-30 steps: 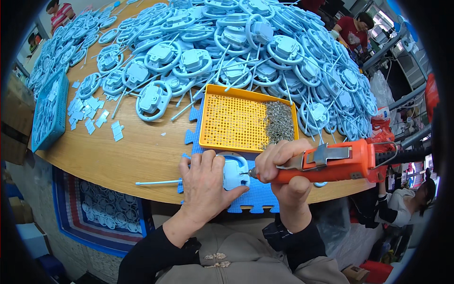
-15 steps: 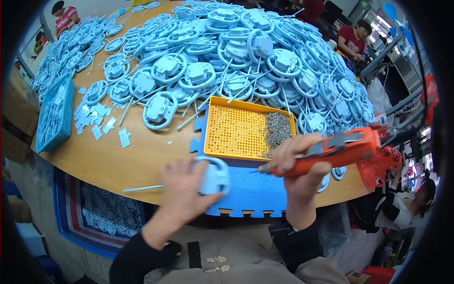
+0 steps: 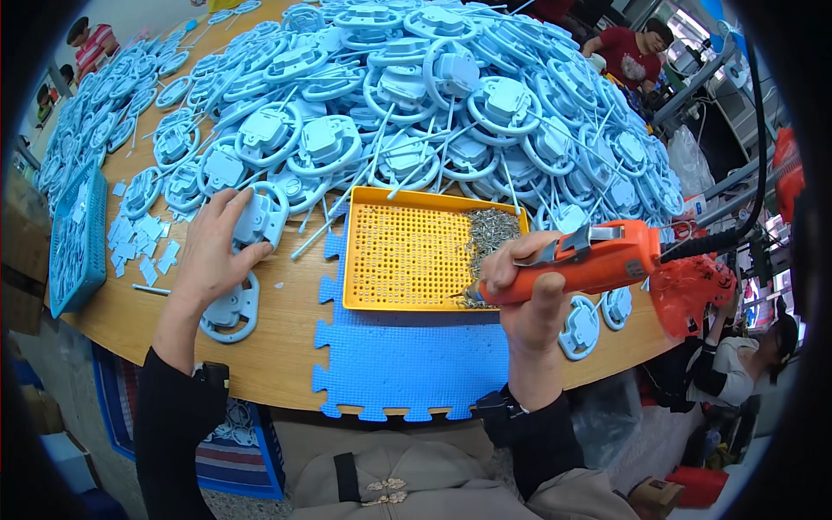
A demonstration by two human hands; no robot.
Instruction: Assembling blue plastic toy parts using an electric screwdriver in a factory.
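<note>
My left hand (image 3: pixel 211 249) reaches to the front left of the pile, its thumb and fingers on a light-blue toy steering wheel (image 3: pixel 260 217). A second such wheel (image 3: pixel 232 310) lies on the table beside my left wrist. My right hand (image 3: pixel 530 303) is wrapped round an orange electric screwdriver (image 3: pixel 598 264) held roughly level. Its tip points left, over the lower right part of a yellow perforated tray (image 3: pixel 407 251). Small metal screws (image 3: pixel 492 229) are heaped at that tray's right end. The tray rests on a blue foam mat (image 3: pixel 407 364).
A large pile of light-blue wheels (image 3: pixel 407 87) covers the table's far side. At the left stand a blue basket (image 3: pixel 76 243) and scattered flat pieces (image 3: pixel 134 236). Two wheels (image 3: pixel 581 328) lie right of the mat. A black cable (image 3: pixel 715 243) trails from the screwdriver. Other people sit around.
My left hand has moved left and away from me, off the wheel it held over the mat, onto another at the pile. The screwdriver's tip has shifted slightly left, nearer the screws.
</note>
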